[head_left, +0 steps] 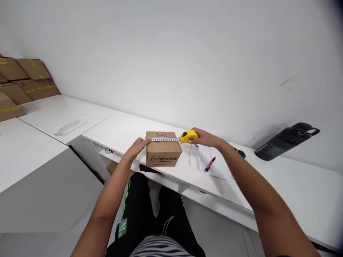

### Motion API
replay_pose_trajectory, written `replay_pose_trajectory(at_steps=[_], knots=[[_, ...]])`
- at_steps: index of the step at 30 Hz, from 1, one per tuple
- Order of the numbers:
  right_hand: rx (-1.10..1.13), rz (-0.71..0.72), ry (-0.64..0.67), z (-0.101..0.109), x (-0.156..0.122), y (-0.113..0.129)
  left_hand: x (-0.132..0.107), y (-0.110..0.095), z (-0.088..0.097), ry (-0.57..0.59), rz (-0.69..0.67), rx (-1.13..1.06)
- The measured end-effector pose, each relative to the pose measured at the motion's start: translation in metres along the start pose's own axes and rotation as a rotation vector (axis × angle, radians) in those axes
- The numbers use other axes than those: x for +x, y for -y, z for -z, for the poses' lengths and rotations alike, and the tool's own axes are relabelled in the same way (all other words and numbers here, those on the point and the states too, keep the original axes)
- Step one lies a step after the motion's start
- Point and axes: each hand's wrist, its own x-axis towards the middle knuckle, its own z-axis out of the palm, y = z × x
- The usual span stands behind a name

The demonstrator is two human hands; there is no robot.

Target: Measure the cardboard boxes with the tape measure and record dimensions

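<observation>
A small brown cardboard box (163, 151) with dark printing on its front and handwriting on top stands on the white desk (128, 123). Across its top lies the pulled-out blade of a yellow tape measure (189, 135), numbers facing up. My left hand (140, 145) pinches the blade's free end at the box's left edge. At the right side, my right hand (202, 137) is closed around the tape measure's case, just beyond the box's edge. Right of the box, partly under my right forearm, are paper sheets (194, 159) with a red and black pen (210, 164) on them.
A dark water bottle (284, 141) appears at the right by the white wall. Several taped cardboard boxes (34, 85) are stacked at the far left. An open shelf (187, 189) runs beneath the desk's front edge, above my legs.
</observation>
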Motion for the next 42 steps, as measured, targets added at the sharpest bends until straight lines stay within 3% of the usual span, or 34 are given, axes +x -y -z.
replay_pose_trajectory(at_steps=[3, 6, 8, 13, 19, 22, 25, 30, 33, 37, 42], knots=[[-0.035, 0.017, 0.009, -0.019, 0.007, 0.002, 0.004, 0.002, -0.014, -0.060, -0.017, -0.010], [-0.043, 0.025, 0.018, -0.026, 0.004, 0.002, 0.003, 0.002, -0.013, -0.002, 0.005, -0.017], [-0.073, 0.033, -0.037, -0.027, -0.001, 0.002, 0.000, 0.002, -0.011, 0.033, 0.005, -0.025], [-0.188, 0.138, -0.252, -0.038, -0.015, 0.004, -0.008, -0.005, -0.001, -0.020, -0.052, -0.058], [-0.217, 0.153, -0.415, -0.035, -0.051, 0.022, -0.023, -0.035, 0.032, 0.031, -0.133, -0.050], [-0.246, 0.141, -0.501, -0.035, -0.078, 0.032, -0.013, -0.058, 0.037, 0.061, -0.220, 0.008], [-0.288, 0.127, -0.634, -0.062, -0.106, 0.043, 0.016, -0.077, 0.024, 0.047, -0.255, 0.163], [-0.461, 0.222, -0.900, -0.151, -0.119, 0.063, 0.058, -0.087, -0.020, 0.005, -0.274, 0.430], [-0.537, 0.208, -0.789, -0.184, -0.093, 0.075, 0.061, -0.082, -0.036, 0.068, -0.280, 0.609], [-0.545, 0.139, -0.715, -0.186, -0.055, 0.080, 0.053, -0.077, -0.039, 0.093, -0.307, 0.760], [-0.536, 0.186, -0.720, -0.183, -0.055, 0.073, 0.046, -0.066, -0.041, 0.043, -0.354, 0.770]])
